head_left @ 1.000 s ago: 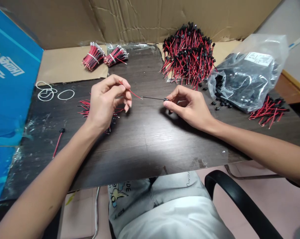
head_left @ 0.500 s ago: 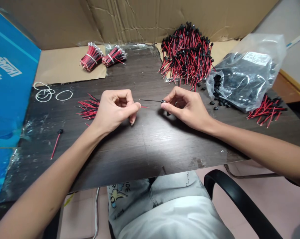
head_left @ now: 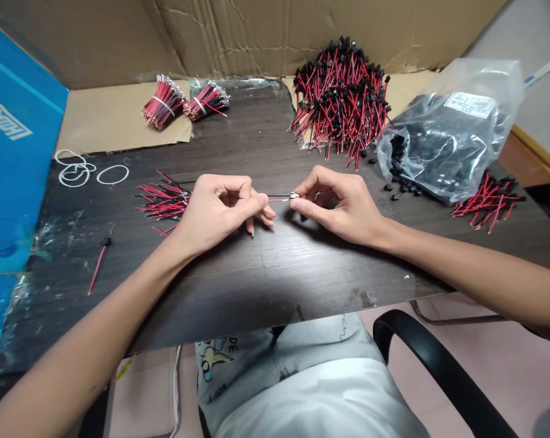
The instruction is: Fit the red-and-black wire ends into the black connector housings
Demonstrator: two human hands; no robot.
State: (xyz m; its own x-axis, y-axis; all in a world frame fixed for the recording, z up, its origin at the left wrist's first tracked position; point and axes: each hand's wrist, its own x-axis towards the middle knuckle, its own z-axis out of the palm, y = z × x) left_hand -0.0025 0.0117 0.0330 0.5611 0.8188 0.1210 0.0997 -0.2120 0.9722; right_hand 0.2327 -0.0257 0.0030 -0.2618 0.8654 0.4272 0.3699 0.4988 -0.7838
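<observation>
My left hand is closed in a pinch on a thin red wire whose tip points right. My right hand pinches a small black connector with a black wire running left from it. The two hands are close together above the dark wooden table, and the red wire's tip nearly meets the connector. A loose heap of red and black wires lies just left of my left hand.
A big pile of finished red-black leads lies at the back. A clear plastic bag of black connectors sits at the right, with more red wires beside it. Two banded wire bundles and white rubber bands lie at the back left. One single lead lies at the left.
My left hand came down from a raised position and moved right, bringing the red wire's tip up to the connector. My right hand shifted slightly left and lower.
</observation>
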